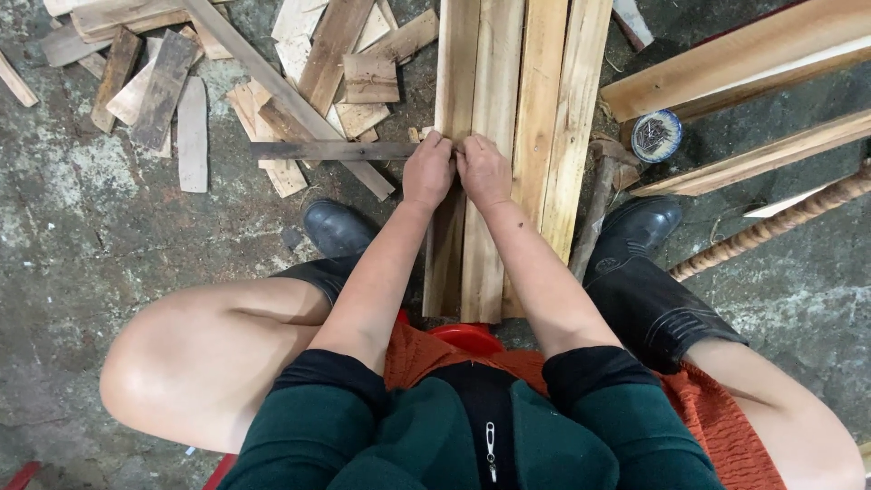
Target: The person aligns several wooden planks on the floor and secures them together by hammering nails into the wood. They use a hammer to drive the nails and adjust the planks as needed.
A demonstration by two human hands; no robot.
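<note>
Rough wood over stained concrete

Pale planks (pixel 508 109) look raw-sawn and matt; the thin slat (pixel 331 151) is grey, weathered wood; boots (pixel 337 229) shine glossy black rubber; floor (pixel 82 236) is pitted concrete.

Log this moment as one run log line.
left hand: on dark wood strip | right hand: on long planks | both hands touching | tin of nails right

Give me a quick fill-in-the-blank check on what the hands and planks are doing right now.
1. The left hand and the right hand are pressed side by side on the long ____ lying between the boots.
2. The thin dark strip lies crosswise, its end at the ____ hand.
3. The small round tin holds ____.
4. Both boots are ____ in colour.

Missing words: planks; left; nails; black
</note>
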